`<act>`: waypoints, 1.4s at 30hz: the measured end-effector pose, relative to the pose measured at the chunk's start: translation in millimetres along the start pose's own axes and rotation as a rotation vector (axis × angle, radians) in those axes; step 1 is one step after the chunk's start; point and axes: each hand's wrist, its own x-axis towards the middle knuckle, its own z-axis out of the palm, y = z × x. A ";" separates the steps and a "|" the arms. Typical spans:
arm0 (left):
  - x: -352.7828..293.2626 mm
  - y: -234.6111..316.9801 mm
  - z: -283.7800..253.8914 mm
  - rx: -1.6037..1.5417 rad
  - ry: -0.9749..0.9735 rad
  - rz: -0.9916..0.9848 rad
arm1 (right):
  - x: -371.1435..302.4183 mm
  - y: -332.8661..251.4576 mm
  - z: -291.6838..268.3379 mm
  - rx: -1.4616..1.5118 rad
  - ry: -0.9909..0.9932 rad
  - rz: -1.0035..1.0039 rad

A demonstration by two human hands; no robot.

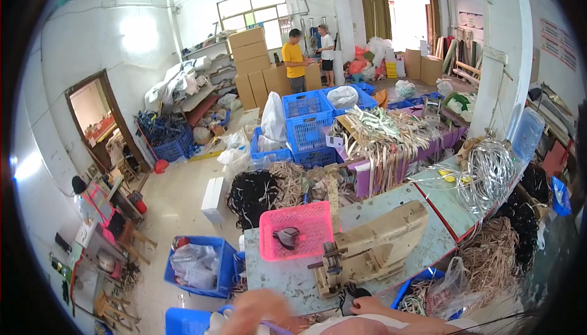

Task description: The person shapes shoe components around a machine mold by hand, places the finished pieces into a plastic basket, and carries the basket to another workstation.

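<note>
Near the bottom edge, the left hand [260,310] is blurred (grip unreadable); the right hand [367,304] rests beside the beige machine [373,243], fingers partly hidden, so whether they grip cannot be told.

A bright pink mesh basket [298,228] sits on the pale grey-green, scuffed table top [287,274], just left of the beige machine [370,246], and holds a dark grey piece [286,236]. Beyond the basket lie a black strap heap [252,193] and tan strips [290,182], with blue latticed crates [307,126] behind them and brown cartons [251,59] further back beside a person in a yellow shirt [293,55]. Right of the machine, silvery-white coils [488,173] lie on the table edged in red, and a blue bin [208,266] stands left of the basket on the cream floor.
</note>
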 end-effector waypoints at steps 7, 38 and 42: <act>-77.6 -360.4 16.6 0.608 -0.195 -0.736 | -10.7 -14.5 5.7 -0.003 -0.083 0.038; -15.3 -139.0 20.4 -0.024 0.316 -0.463 | -27.9 -80.8 -142.9 1.162 -0.157 0.081; -11.0 -143.7 10.1 -0.229 0.457 -0.397 | -13.3 -84.9 -146.0 1.127 -0.038 0.059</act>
